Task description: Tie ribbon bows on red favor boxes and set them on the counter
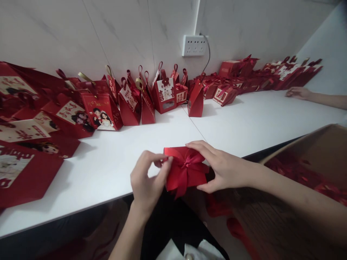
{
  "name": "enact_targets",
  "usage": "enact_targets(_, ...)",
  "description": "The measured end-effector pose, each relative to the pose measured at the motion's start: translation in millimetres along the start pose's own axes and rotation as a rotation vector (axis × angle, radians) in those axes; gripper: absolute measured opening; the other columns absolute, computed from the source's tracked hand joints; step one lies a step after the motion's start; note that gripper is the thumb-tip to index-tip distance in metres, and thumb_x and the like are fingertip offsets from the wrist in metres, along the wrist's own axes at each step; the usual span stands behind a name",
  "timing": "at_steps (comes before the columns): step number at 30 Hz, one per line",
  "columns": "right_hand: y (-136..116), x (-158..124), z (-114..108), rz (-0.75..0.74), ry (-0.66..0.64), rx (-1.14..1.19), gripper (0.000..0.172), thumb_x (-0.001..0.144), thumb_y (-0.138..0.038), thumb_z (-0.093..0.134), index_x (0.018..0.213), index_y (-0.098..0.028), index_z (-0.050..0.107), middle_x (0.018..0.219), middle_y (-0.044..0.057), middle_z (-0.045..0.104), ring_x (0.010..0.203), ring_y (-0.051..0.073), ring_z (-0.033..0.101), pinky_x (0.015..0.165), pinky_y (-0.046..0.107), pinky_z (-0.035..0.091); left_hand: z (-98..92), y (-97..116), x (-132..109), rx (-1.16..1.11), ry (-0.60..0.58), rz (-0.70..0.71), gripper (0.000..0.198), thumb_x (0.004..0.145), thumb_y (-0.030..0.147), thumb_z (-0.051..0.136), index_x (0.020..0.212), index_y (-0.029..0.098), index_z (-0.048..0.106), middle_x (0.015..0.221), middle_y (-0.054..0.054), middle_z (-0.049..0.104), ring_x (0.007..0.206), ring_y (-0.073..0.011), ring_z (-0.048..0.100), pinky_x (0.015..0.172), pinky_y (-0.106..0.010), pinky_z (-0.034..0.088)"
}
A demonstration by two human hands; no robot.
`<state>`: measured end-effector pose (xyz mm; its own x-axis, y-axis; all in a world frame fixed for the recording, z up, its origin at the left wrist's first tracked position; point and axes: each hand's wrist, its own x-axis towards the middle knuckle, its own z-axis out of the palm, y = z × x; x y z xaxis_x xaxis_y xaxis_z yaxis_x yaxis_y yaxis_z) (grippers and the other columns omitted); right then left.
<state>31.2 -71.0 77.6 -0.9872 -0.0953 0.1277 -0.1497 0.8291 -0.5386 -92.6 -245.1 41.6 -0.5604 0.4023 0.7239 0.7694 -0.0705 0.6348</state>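
A dark cable (209,52) hangs, seemingly from the socket panel (194,46).

Satiny ribbon (186,164) on smooth card box (197,180)

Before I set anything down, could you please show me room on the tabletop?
The white tabletop is bare between the left hand and the gift box picturing a white-gowned bride, and between the right hand and the co-worker's hand. Red gift boxes crowd the wall.

Red box (197,177) with bow (186,164) in right grip (222,167)
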Motion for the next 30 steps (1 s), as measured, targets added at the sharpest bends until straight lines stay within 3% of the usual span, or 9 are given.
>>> enact_targets(3,0,1,1,0.042,-0.016,0.028,0.087,0.068,-0.032,0.073,0.139,-0.02,0.025,0.135,0.01,0.037,0.12,0.024,0.047,0.097,0.033,0.048,7.1,-15,8,-0.075,-0.032,-0.286,0.01,0.082,0.024,0.063,0.073,0.018,0.06,0.067,0.003,0.055,0.064,-0.0088,0.051,0.063,-0.021,0.042)
enact_targets(5,1,2,1,0.067,-0.015,0.03,0.087,0.068,-0.034,0.073,0.14,-0.02,0.025,0.136,0.011,0.037,0.123,0.024,0.044,0.102,0.036,0.043,13.4,-24,10,-0.168,-0.046,-0.412,0.014,0.083,0.03,0.06,0.075,0.018,0.06,0.069,0.002,0.058,0.065,-0.0101,0.054,0.064,-0.022,0.044)
enact_targets(8,10,6,-2,0.143,-0.002,0.094,0.088,0.067,-0.037,0.072,0.14,-0.019,0.027,0.14,0.012,0.036,0.127,0.026,0.04,0.108,0.042,0.035,21.7,-33,7,-0.227,-0.014,-0.513,0.017,0.084,0.035,0.054,0.084,0.018,0.058,0.078,-0.001,0.062,0.071,-0.0126,0.057,0.067,-0.024,0.046)
enact_targets(11,26,10,-7,0.254,0.057,0.327,0.082,0.067,-0.039,0.069,0.137,-0.018,0.031,0.139,0.013,0.039,0.127,0.029,0.041,0.105,0.045,0.037,25.3,-40,1,-0.235,-0.102,-0.59,0.021,0.085,0.037,0.05,0.09,0.018,0.057,0.083,-0.003,0.063,0.076,-0.0148,0.058,0.069,-0.026,0.046)
enact_targets(16,40,6,-11,0.468,0.08,0.986,0.051,0.075,-0.055,0.045,0.112,-0.02,0.051,0.113,0.009,0.061,0.106,0.029,0.057,0.09,0.048,0.047,22.2,-45,1,-0.072,-0.277,-0.564,0.024,0.087,0.035,0.041,0.088,0.018,0.057,0.08,-0.003,0.063,0.075,-0.0161,0.057,0.071,-0.027,0.043)
enact_targets(20,27,-8,-5,0.64,0.152,1.368,0.043,0.079,-0.054,0.028,0.092,-0.022,0.053,0.088,0.006,0.066,0.085,0.024,0.062,0.085,0.047,0.048,22.4,-43,5,0.159,-0.451,-0.502,0.021,0.085,0.029,0.039,0.08,0.018,0.056,0.067,0.0,0.06,0.063,-0.0153,0.053,0.06,-0.025,0.036)
enact_targets(22,18,-16,0,0.675,0.141,1.512,0.041,0.08,-0.052,0.028,0.088,-0.021,0.053,0.081,0.005,0.065,0.078,0.022,0.063,0.084,0.044,0.049,24.2,-42,6,0.193,-0.473,-0.479,0.02,0.084,0.029,0.04,0.075,0.018,0.055,0.061,0.001,0.057,0.058,-0.0146,0.051,0.057,-0.025,0.033)
enact_targets(27,1,-40,2,0.707,0.234,1.571,0.041,0.08,-0.052,0.03,0.092,-0.02,0.054,0.084,0.005,0.065,0.08,0.021,0.063,0.083,0.04,0.05,24.0,-43,6,0.232,-0.464,-0.444,0.021,0.083,0.031,0.041,0.073,0.019,0.056,0.057,0.001,0.053,0.056,-0.0148,0.05,0.056,-0.025,0.032)
enact_targets(30,-9,-65,-11,0.715,0.47,1.355,0.043,0.076,-0.055,0.032,0.092,-0.022,0.054,0.091,0.007,0.065,0.088,0.025,0.062,0.082,0.046,0.051,23.4,-45,7,0.248,-0.473,-0.42,0.02,0.082,0.032,0.044,0.074,0.019,0.057,0.06,0.0,0.055,0.059,-0.0165,0.051,0.059,-0.027,0.033)
